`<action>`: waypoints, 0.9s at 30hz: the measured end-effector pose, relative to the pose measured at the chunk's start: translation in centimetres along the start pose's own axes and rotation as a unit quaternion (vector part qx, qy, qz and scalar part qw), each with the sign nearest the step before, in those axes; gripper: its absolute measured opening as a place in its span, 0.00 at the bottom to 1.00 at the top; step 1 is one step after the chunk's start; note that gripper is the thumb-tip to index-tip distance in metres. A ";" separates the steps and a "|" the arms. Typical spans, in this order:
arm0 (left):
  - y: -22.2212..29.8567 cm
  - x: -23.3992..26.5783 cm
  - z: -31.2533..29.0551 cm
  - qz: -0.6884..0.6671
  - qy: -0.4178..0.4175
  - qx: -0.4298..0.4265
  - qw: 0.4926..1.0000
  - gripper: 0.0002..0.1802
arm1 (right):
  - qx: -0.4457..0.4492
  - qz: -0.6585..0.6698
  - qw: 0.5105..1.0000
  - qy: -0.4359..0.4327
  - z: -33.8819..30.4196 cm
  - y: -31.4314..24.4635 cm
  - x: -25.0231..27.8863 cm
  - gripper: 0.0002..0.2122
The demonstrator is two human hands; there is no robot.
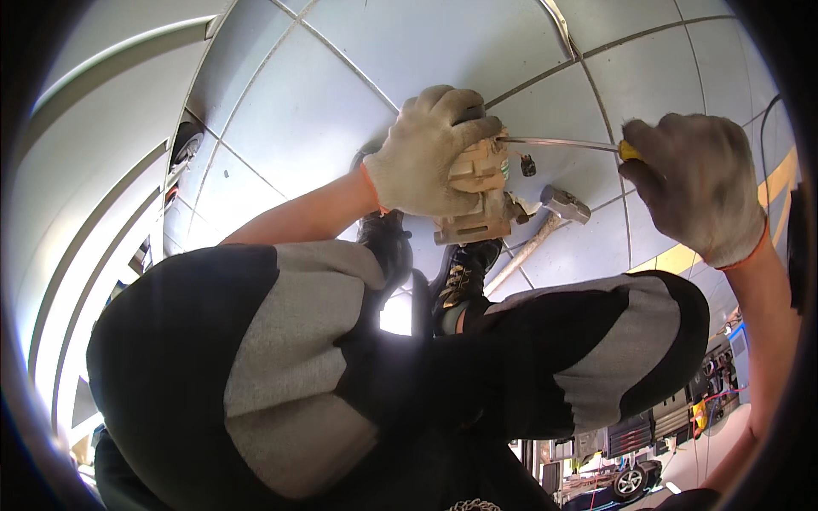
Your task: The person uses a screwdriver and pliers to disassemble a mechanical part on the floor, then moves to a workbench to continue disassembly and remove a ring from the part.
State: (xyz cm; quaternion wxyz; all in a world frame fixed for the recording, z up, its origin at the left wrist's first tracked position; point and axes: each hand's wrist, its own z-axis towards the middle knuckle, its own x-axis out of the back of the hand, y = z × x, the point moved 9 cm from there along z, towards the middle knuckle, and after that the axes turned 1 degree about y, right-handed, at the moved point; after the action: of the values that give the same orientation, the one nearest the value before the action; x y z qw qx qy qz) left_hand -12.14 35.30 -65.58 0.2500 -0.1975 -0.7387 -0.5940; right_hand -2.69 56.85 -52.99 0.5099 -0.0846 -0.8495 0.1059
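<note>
My left hand [430, 157], in a pale knit work glove with an orange cuff, is wrapped round a pale cast metal machine part [480, 200] and steadies it above the floor by my shoes. My gloved right hand [703, 183], a little blurred, grips the yellow handle of a long thin screwdriver [567, 144]. The shaft runs left from that hand, and its tip meets the upper end of the metal part; the exact contact is hidden. Close to the part lies a small dark piece [528, 164] on the tiles.
A hammer [565, 205] with a wooden handle rests on the tiled floor [324, 111], right of the part. My shoes [460, 277] and bent knees are just below. At left stands a white panelled surface [94, 170]. Tools and a car wheel [629, 483] show at lower right.
</note>
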 end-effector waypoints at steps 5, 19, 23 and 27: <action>-0.1 0.4 -0.2 0.007 0.024 -0.016 1.000 0.45 | 0.029 0.010 0.995 0.095 1.9 -0.9 3.1 0.21; 0.2 0.3 1.0 0.041 -0.057 -0.036 0.997 0.45 | -0.145 0.276 0.912 0.265 -2.2 2.3 3.7 0.15; 0.2 0.1 1.0 0.030 -0.043 -0.042 0.998 0.44 | -0.267 0.460 0.772 0.350 -5.5 5.4 0.1 0.16; 0.1 -0.1 0.3 0.013 0.015 -0.048 0.999 0.43 | -0.179 0.255 0.892 0.326 -6.9 3.4 -1.5 0.18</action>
State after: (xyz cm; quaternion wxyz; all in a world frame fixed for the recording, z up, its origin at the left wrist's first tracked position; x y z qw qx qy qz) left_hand -12.09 35.65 -65.62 0.2589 -0.2096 -0.7031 -0.6283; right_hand 4.23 60.40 -52.07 0.6900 -0.4182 -0.5890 0.0452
